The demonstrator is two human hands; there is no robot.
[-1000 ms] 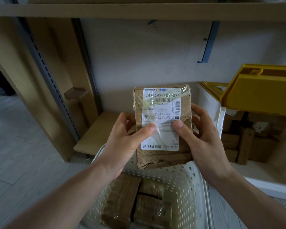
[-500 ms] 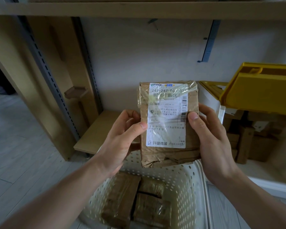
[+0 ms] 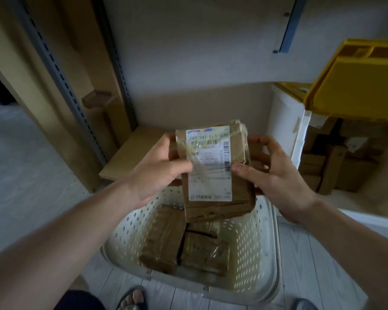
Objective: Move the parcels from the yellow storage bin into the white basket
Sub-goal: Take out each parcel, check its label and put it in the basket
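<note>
Both hands, left hand [image 3: 157,173] and right hand [image 3: 276,177], grip the parcel [image 3: 213,173] by its sides above the basket [image 3: 251,249], and if one hand lets go too soon it could tip and land outside or on the rim.

Grey slotted shelf upright [image 3: 61,70], wooden shelf board [image 3: 134,151], blue wall bracket [image 3: 290,25], pale plank floor [image 3: 25,175]
</note>
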